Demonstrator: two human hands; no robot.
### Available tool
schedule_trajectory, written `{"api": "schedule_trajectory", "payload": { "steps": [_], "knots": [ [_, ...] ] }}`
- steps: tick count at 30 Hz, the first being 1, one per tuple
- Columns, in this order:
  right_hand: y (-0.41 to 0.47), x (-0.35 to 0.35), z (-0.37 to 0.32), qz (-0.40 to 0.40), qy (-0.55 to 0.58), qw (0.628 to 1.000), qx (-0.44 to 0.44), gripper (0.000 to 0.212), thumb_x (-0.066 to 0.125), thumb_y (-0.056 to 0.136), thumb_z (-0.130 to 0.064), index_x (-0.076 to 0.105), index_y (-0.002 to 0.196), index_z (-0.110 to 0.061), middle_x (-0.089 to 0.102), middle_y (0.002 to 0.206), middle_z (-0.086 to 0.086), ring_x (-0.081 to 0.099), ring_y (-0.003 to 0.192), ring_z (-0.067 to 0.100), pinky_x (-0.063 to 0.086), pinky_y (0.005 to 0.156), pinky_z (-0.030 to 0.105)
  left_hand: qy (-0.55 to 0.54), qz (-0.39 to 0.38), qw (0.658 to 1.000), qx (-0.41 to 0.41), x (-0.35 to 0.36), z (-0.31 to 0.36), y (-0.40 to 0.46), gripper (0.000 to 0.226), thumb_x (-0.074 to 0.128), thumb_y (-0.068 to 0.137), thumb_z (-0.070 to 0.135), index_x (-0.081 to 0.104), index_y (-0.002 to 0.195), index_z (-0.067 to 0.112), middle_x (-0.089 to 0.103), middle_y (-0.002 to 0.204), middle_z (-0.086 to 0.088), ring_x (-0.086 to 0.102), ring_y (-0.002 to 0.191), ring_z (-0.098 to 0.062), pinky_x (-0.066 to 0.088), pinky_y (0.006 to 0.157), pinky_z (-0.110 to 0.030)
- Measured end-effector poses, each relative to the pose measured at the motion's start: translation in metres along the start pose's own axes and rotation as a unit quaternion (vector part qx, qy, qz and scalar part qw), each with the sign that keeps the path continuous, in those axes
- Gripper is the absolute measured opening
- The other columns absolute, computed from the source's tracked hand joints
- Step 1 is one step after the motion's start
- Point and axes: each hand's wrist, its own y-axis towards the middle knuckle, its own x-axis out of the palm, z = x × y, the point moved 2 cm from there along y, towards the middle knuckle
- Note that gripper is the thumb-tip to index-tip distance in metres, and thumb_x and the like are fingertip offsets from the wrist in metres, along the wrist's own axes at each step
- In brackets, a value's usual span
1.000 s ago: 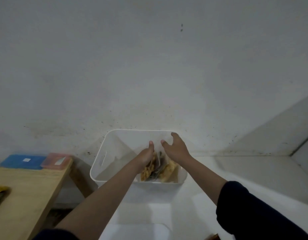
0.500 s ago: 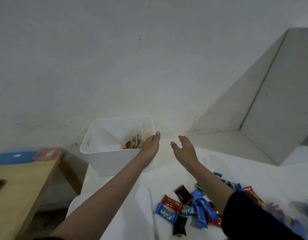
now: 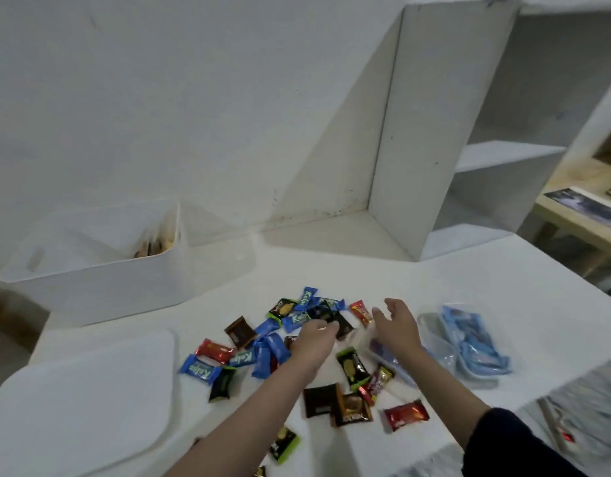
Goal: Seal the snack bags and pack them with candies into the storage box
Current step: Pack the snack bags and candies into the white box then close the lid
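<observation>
Head view, candies: small foil-wrapped candies [image 3: 263, 352] are lying loose on the white tabletop [image 3: 469, 287]; light, slippery, best scooped.
Left hand [image 3: 314, 340]: curling over the pile, hold unclear.
Right hand [image 3: 397, 327]: hovering spread, holding nothing.

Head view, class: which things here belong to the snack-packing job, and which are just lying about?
Job: storage box, snack bags inside it, loose candies, clear bag of blue packets, box lid.

Lying about: white shelf unit, wooden table far right.
</observation>
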Motion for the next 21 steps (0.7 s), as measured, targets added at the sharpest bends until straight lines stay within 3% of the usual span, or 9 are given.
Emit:
{"api": "schedule_trajectory", "payload": {
  "steps": [2,5,8,9,12,13,15,18,21],
  "knots": [
    [0.013,-0.040,0.023,0.005,-0.040,0.999,-0.002,0.047,0.056,0.092,-0.027,0.044,0.134,-0.008,0.049,0.138,0.012,0.045,0.127,0.026,0.035,0.101,0.032,-0.009,0.022,0.999,-0.043,0.047,-0.010,0.001,0.026,0.056,0.087,0.036,0.059,0.095,0.012,0.058,0.092,-0.004,0.057,0.084,-0.020,0.039,0.070,-0.028],
    [0.031,-0.095,0.057,0.032,-0.068,0.997,-0.001,0.047,0.057,0.091,-0.019,0.046,0.132,-0.001,0.051,0.134,0.018,0.047,0.125,0.032,0.036,0.102,0.035,-0.076,0.026,0.992,-0.100,0.114,-0.020,0.004,0.040,0.063,0.083,0.023,0.057,0.117,0.002,0.066,0.107,-0.016,0.064,0.097,-0.030,0.051,0.076,-0.034],
    [0.044,-0.143,0.090,0.072,-0.119,0.990,0.019,0.031,0.057,0.087,-0.015,0.058,0.116,-0.003,0.062,0.115,0.020,0.058,0.108,0.037,0.045,0.092,0.039,-0.120,0.038,0.982,-0.143,0.161,-0.024,0.006,0.037,0.064,0.081,0.015,0.058,0.116,0.003,0.062,0.078,-0.008,0.058,0.064,-0.022,0.047,0.054,-0.026],
    [0.049,-0.155,0.098,0.080,-0.132,0.988,0.029,0.026,0.057,0.085,-0.015,0.059,0.108,-0.004,0.064,0.109,0.020,0.060,0.101,0.038,0.048,0.087,0.041,-0.126,0.062,0.978,-0.152,0.171,-0.025,0.008,0.040,0.064,0.081,0.014,0.055,0.117,0.002,0.062,0.080,-0.009,0.059,0.064,-0.022,0.048,0.053,-0.027],
    [0.062,-0.179,0.124,0.088,-0.147,0.983,0.070,0.028,0.056,0.087,-0.016,0.052,0.107,0.003,0.062,0.105,0.023,0.060,0.097,0.041,0.047,0.078,0.040,-0.121,0.130,0.969,-0.172,0.187,-0.026,0.014,0.052,0.067,0.079,0.011,0.044,0.125,-0.001,0.062,0.109,-0.019,0.064,0.094,-0.032,0.057,0.080,-0.040],
    [0.066,-0.183,0.132,0.083,-0.139,0.982,0.092,0.031,0.054,0.090,-0.017,0.050,0.111,0.005,0.061,0.108,0.023,0.059,0.099,0.040,0.045,0.075,0.038,-0.108,0.144,0.967,-0.179,0.188,-0.026,0.016,0.053,0.067,0.079,0.010,0.044,0.125,-0.002,0.061,0.111,-0.020,0.064,0.095,-0.033,0.056,0.083,-0.041],
    [0.071,-0.187,0.145,0.066,-0.125,0.982,0.128,0.029,0.050,0.092,-0.016,0.049,0.112,0.005,0.059,0.106,0.020,0.058,0.101,0.038,0.040,0.070,0.032,-0.086,0.165,0.963,-0.192,0.190,-0.028,0.017,0.052,0.067,0.080,0.010,0.043,0.124,-0.003,0.061,0.111,-0.022,0.065,0.094,-0.035,0.058,0.080,-0.042],
    [0.080,-0.193,0.156,0.065,-0.124,0.981,0.131,0.016,0.050,0.087,-0.009,0.057,0.097,0.002,0.063,0.097,0.020,0.059,0.095,0.037,0.037,0.067,0.030,-0.061,0.175,0.963,-0.194,0.188,-0.035,0.022,0.042,0.063,0.080,0.005,0.047,0.118,-0.004,0.062,0.109,-0.025,0.066,0.091,-0.036,0.058,0.077,-0.043],
    [0.088,-0.204,0.157,0.075,-0.123,0.981,0.127,0.019,0.053,0.085,-0.006,0.063,0.098,0.003,0.066,0.103,0.022,0.060,0.093,0.035,0.038,0.068,0.027,-0.081,0.177,0.960,-0.200,0.186,-0.039,0.022,0.036,0.064,0.080,-0.003,0.049,0.112,-0.002,0.062,0.104,-0.023,0.065,0.074,-0.029,0.059,0.069,-0.040]
  ]
}}
